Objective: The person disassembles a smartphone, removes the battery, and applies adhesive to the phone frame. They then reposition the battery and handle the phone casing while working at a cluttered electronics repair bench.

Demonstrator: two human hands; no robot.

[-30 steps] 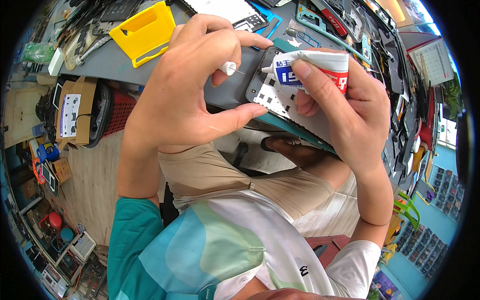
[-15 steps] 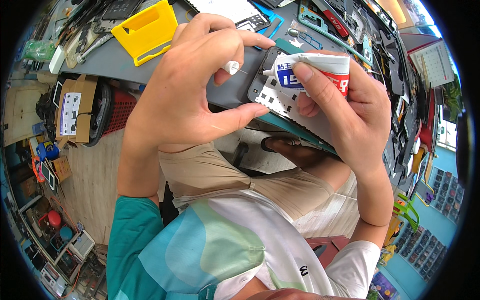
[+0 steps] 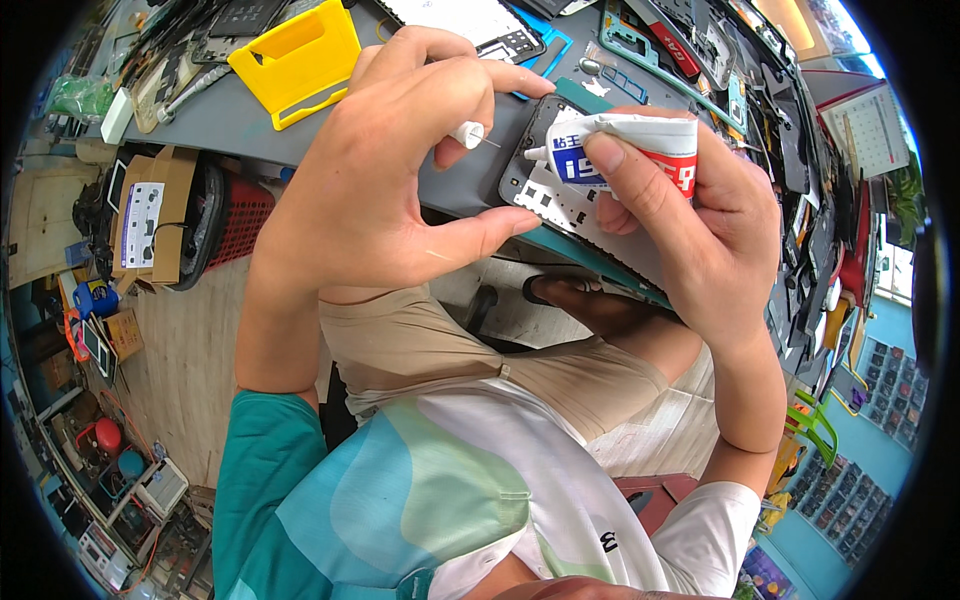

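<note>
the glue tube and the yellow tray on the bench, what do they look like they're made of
Glue tube: looks like soft metal or laminate with a glossy printed skin, since it dents and creases under the right hand fingers; which of the two I cannot tell.
Yellow tray: seemingly rigid moulded plastic, with uniform bright colour, a smooth semi-gloss face and crisp moulded edges.

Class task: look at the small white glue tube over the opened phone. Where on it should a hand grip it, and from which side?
Grip the glue tube round its flat rear body, coming from the right, as the right hand does. Its nozzle points left toward the cap pinched in the left hand, so that end should probably stay free above the phone.
</note>
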